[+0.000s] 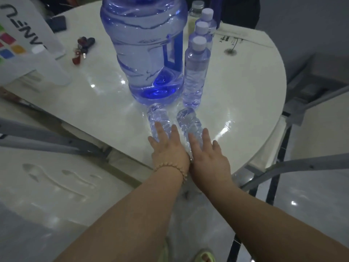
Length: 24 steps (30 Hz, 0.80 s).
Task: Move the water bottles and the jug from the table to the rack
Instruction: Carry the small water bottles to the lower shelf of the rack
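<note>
A big blue water jug (145, 44) stands in the middle of the round white table (245, 91). To its right, three clear water bottles with white caps stand in a row: the nearest (195, 72), the middle one (201, 33) and the far one (207, 17). Two more clear bottles stand near the table's front edge, a left one (157, 116) and a right one (188, 118). My left hand (168, 148) lies over the top of the left bottle with fingers straight and spread. My right hand (207, 156) lies the same way over the right one. Both caps are hidden.
A bunch of keys (83, 48) and a dark wallet (56, 23) lie at the table's left back. A white printed stand (28, 40) rises at the left edge. Another clear-capped bottle (196, 8) is behind the row. Grey metal chair frames (302, 165) flank the table.
</note>
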Available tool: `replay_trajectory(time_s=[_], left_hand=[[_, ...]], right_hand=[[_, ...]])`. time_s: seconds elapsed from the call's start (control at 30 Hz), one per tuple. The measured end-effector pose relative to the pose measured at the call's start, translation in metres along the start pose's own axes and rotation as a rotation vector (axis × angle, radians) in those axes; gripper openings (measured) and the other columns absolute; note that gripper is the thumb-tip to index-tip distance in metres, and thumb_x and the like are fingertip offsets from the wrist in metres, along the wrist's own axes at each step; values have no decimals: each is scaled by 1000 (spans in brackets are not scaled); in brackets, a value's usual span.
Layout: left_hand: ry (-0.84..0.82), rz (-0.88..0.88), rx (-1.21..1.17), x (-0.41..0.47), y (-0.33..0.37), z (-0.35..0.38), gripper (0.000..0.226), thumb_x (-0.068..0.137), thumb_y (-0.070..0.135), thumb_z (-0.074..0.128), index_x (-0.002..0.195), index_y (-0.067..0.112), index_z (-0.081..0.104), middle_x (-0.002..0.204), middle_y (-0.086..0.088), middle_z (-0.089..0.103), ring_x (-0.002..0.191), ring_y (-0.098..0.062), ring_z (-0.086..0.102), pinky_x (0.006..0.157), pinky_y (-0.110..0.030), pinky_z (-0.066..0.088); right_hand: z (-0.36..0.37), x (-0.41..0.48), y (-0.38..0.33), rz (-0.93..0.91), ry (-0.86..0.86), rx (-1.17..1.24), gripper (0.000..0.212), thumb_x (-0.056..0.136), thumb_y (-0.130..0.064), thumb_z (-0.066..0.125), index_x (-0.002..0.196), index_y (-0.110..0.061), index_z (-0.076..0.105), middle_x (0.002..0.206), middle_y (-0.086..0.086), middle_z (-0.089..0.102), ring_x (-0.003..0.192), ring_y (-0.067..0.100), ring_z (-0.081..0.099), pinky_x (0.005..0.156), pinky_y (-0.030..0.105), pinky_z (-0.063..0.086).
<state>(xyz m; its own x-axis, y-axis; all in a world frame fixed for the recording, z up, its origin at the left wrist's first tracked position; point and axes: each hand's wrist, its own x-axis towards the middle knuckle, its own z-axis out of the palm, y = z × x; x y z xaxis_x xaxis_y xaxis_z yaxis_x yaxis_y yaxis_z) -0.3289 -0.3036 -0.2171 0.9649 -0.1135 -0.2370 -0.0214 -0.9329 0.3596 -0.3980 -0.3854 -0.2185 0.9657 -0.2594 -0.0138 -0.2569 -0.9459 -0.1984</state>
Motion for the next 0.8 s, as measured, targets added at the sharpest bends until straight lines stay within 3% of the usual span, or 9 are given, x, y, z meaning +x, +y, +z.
replay_trajectory(time_s=[0.17,0.4,0.6,0.8], left_hand=[[45,28,21,8,2,4,90,77,19,64,142,36,5,148,4,-24,132,-37,14,96,-43,41],[1,156,7,-16,14,-8,86,78,15,61,145,28,8,154,0,-11,129,-32,24,99,-38,38],[35,486,-56,-78,60,-20,85,75,17,59,146,25,13,154,0,1,130,-29,21,98,-36,38],[151,852,-135,-135,186,-47,84,74,16,66,144,20,19,153,-3,9,133,-31,22,100,-40,38]], right_hand=[[3,2,1,-1,-15,-8,76,80,-17,58,146,-27,21,155,18,15,100,36,48,58,34,37],[-11,-9,15,56,-41,10,79,82,-17,54,146,-32,10,157,8,6,107,32,45,70,37,45],[-75,-68,60,254,79,-4,76,83,-15,57,147,-28,18,158,4,11,123,30,39,79,41,50],[-182,-126,131,424,355,-73,71,79,-9,65,143,-16,35,151,14,30,123,38,44,85,48,51]])
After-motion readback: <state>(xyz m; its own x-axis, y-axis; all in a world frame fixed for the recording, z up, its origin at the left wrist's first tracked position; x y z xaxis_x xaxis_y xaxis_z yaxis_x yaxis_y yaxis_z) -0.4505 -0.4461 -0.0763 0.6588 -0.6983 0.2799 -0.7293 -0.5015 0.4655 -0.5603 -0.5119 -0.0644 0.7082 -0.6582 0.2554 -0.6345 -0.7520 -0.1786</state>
